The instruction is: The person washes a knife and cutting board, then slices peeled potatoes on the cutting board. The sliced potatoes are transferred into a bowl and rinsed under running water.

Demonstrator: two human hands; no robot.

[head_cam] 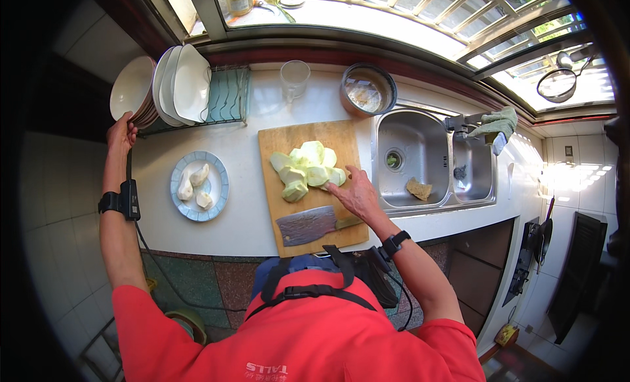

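My left hand [122, 132] is at the near rim of a white bowl [130, 86], thumb by its inner edge and fingers below. That bowl stands tilted on its side with several others behind it, left of upright white plates [191, 86]. My right hand [355, 192] has its fingers apart, and its fingertips touch the right side of a heap of peeled pale-green vegetable pieces [315, 155]. The heap lies on a wooden cutting board [270, 136]. Nearer to me on the board, a cleaver [306, 227] lies flat, its handle pointing right.
A blue-rimmed plate [176, 197] holds 3 whitish peeled pieces [199, 175]. Behind the board stand a clear mug [294, 79] and a pot [347, 104] with cloudy liquid. To the right is a double steel sink [393, 185] with a sponge [419, 189]; cloths [497, 123] hang over the faucet.
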